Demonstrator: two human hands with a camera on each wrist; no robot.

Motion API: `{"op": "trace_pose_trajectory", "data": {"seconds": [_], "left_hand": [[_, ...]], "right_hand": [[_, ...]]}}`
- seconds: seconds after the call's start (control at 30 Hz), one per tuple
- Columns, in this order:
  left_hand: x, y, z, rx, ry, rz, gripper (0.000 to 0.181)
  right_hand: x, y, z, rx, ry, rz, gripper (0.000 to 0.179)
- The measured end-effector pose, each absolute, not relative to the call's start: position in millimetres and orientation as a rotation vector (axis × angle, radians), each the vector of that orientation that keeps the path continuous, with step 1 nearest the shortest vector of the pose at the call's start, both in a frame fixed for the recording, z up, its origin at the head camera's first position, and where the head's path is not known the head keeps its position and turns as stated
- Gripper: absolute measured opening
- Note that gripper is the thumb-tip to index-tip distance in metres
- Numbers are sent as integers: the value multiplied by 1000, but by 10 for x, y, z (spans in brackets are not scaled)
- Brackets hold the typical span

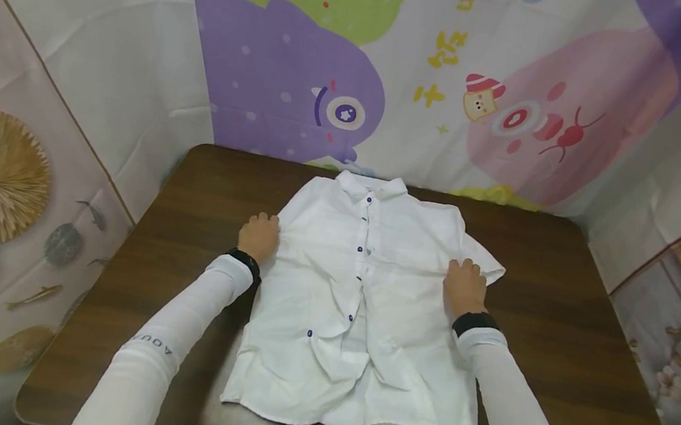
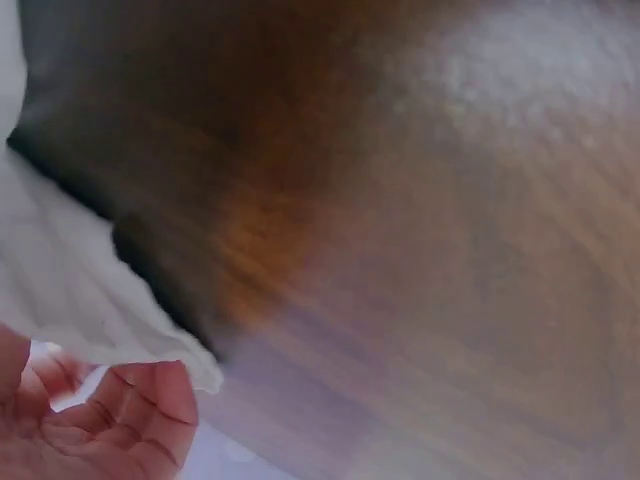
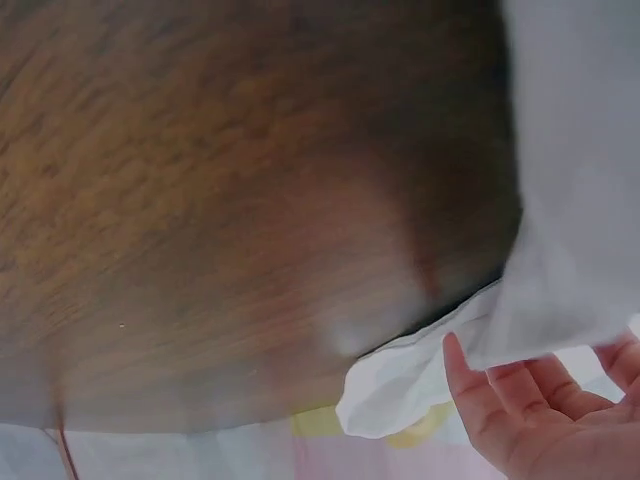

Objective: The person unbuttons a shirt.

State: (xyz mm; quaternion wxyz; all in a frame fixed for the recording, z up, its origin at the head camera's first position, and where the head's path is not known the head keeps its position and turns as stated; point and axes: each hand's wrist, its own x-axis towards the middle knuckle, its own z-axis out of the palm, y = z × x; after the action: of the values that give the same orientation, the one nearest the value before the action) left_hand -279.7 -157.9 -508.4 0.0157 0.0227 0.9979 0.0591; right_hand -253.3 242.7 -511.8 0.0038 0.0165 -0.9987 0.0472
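A white short-sleeved button-up shirt (image 1: 316, 265) lies front side up, collar toward the far edge of the table, with dark blue buttons down its placket. The lower front is wrinkled and parted, and the hem is uneven. At its left side, below the shoulder, my left hand (image 1: 259, 237) grips the edge; in the left wrist view curled fingers (image 2: 150, 420) meet the cloth. My right hand (image 1: 465, 288) holds the opposite side just under the sleeve (image 1: 483, 259), which sticks out to the right. The right wrist view shows fingertips (image 3: 460, 365) against the fabric. The left sleeve's end is hidden.
The shirt lies on a dark brown wooden table (image 1: 556, 297) with rounded corners. Behind it hangs a cartoon-printed cloth (image 1: 292, 83). Patterned panels (image 1: 114, 57) stand along the left and right sides. Both forearms wear white sleeves (image 1: 160, 332) and black wristbands.
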Motion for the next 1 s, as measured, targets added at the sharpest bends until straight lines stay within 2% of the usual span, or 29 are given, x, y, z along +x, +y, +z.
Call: {"op": "trace_pose_trajectory", "data": {"seconds": [0.17,0.37,0.5,0.6,0.83,1.0], "left_hand": [[-2758,-1489,-5017,154,3135,314,22],[-2559,-1261,-4906,538,3268,294,14],[-2321,-1100,-4814,717,3145,489,8],[-2111,-1008,-4768,745,2962,632,16],[-1574,-910,-4771,702,2643,678,43],[-1297,-899,-4768,676,2623,718,37]], "right_hand": [[-2512,2424,-5041,51,-3186,220,23],[-2371,2348,-4902,91,-3231,416,32],[-2184,2221,-4815,218,-3190,471,26],[-1999,2113,-4759,350,-3218,614,22],[-1480,1988,-4670,519,-3485,1025,35],[-1226,1978,-4667,639,-3424,1110,35]]}}
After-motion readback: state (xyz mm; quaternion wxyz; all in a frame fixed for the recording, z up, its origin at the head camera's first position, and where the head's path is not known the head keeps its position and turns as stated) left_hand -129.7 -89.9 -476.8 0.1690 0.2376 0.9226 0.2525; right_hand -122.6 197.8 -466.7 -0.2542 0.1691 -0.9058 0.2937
